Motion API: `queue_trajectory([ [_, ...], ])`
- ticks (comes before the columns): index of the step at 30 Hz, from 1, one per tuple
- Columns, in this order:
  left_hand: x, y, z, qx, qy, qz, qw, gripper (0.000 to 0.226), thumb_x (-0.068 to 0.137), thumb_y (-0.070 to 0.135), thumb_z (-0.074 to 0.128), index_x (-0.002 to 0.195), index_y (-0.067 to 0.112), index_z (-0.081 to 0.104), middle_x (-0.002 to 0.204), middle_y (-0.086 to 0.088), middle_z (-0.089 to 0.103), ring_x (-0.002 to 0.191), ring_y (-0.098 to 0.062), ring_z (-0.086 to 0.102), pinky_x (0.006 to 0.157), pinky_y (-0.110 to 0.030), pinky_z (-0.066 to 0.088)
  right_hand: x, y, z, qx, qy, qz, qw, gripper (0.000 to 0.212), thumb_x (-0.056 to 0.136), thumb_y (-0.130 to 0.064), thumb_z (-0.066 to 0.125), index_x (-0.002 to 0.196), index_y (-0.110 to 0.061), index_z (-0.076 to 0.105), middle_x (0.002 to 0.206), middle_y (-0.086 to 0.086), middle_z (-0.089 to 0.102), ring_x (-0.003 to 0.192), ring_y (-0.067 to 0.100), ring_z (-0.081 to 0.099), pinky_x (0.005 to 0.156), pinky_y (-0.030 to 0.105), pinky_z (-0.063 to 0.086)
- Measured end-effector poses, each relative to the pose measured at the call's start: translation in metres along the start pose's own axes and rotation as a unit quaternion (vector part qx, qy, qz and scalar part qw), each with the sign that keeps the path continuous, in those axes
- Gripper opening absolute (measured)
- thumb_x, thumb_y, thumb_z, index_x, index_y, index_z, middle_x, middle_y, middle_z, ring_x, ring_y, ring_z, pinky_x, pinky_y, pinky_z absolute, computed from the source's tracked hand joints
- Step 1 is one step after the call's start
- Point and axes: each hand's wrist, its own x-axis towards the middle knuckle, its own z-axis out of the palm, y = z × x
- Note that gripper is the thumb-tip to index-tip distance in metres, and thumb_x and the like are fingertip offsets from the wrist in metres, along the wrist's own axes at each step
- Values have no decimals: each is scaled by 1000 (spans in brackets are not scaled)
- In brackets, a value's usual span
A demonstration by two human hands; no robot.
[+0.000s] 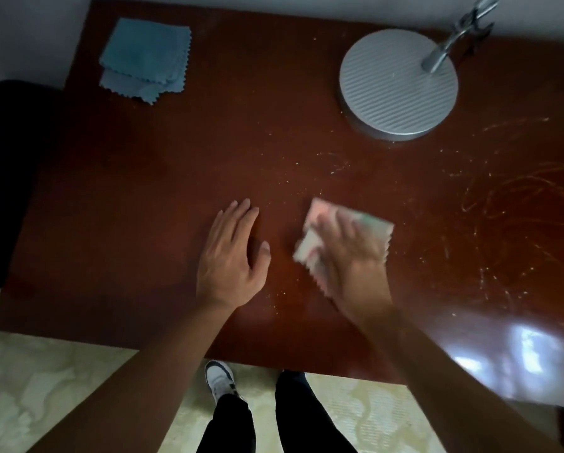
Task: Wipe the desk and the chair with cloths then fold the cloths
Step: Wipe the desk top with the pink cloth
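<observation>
Near the front edge of the dark red-brown surface, just left of its middle, the left hand lies flat, palm down, with its fingers straight and slightly spread and the thumb out to the side, holding nothing. Just beside it toward the right, the right hand presses down on a pale pinkish cloth with a zigzag edge; the hand is blurred, its fingers look stretched out over the cloth rather than curled round it, and the cloth shows past the fingertips and at the thumb side. The two hands are apart, with a strip of bare wood between them. Fine pale crumbs and curved scratch-like streaks are scattered over the right half of the surface, and a bright reflection sits near the front right corner. Below the front edge, dark trouser legs and a white shoe stand on a pale patterned floor. Farther back on the right stands a round grey ribbed lamp base with a metal stem rising from it. At the far left corner lie folded blue cloths, stacked with their zigzag edges offset. A dark chair stands against the left edge.
</observation>
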Motion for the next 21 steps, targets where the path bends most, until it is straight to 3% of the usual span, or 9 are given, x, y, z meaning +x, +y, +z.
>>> queue_trajectory([
  [3,0,1,0,-9,4,-8,1000,56,94,37,44,142,7,50,152,-9,46,147,-20,29,124,-26,11,-26,3,-14,83,-54,-18,995,45,105,-30,35,149,-19,40,154,3,36,148,18,26,121,41,23],
  [6,1,1,2,-7,2,-8,1000,58,95,39,44,143,8,48,153,-9,44,149,-19,24,125,-28,8,13,39,-36,102,12,99,990,48,106,-33,31,150,-18,39,155,6,39,147,22,30,117,48,30],
  [9,2,-1,3,0,0,-4,1000,58,94,39,45,142,8,49,153,-9,43,150,-23,24,126,-38,5,83,65,-42,43,47,128,990,46,106,-28,33,145,-6,45,148,19,46,140,36,38,114,52,33],
  [13,1,-2,5,31,17,-25,999,57,92,39,47,140,10,52,152,-8,45,149,-25,29,123,-54,10,112,38,-10,-21,31,73,997,48,103,-33,29,139,-8,49,139,23,52,129,40,47,110,53,35],
  [18,3,-2,2,10,22,-45,999,54,91,34,45,138,9,54,150,-9,48,147,-24,31,123,-54,14,12,-20,13,54,-23,-93,994,39,103,-22,41,138,-12,55,143,8,54,139,24,44,117,45,31],
  [21,2,-1,1,-9,25,-45,999,53,92,34,44,137,8,54,149,-10,48,147,-24,31,124,-51,14,-5,-21,-7,169,-50,-43,983,39,104,-31,41,140,-25,53,143,-2,51,139,6,41,115,35,34],
])
